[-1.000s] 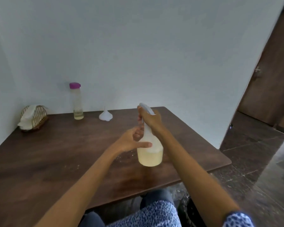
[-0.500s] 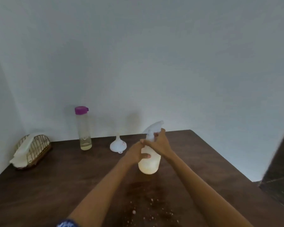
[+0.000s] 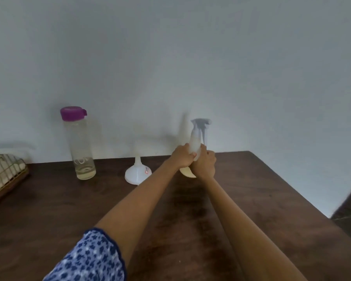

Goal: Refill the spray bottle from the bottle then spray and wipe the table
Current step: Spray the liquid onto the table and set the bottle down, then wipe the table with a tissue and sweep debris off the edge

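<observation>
Since a moment ago both of my arms have been stretching farther out, carrying the spray bottle [image 3: 195, 142] away from the middle of the table [image 3: 49, 209] toward its far edge by the wall [image 3: 170, 57]. Now my left hand [image 3: 182, 158] is wrapping the bottle's body from the left, fingers curling round it, and my right hand [image 3: 205, 165] is clasping it from the right and a little lower, fingers closing round the lower body. Both forearms are running long and nearly straight from the bottom of the view, converging at the bottle. Its white trigger head is standing upright above my knuckles, blurred; pale yellowish liquid is showing at the base under my right hand, and I cannot tell whether the base is touching the wood.

Just left of my hands a white funnel [image 3: 137, 173] is sitting mouth-down on the table with its spout pointing up. Farther left the clear bottle [image 3: 81, 147] with a purple cap is standing upright near the wall, holding only a shallow layer of liquid. At the left edge a wire basket [image 3: 5, 177] is holding a white cloth. A blue patterned sleeve [image 3: 91, 258] is covering my left upper arm. Dark brown wood is spreading beneath everything, with a plain pale wall behind and dark floor at the right.
</observation>
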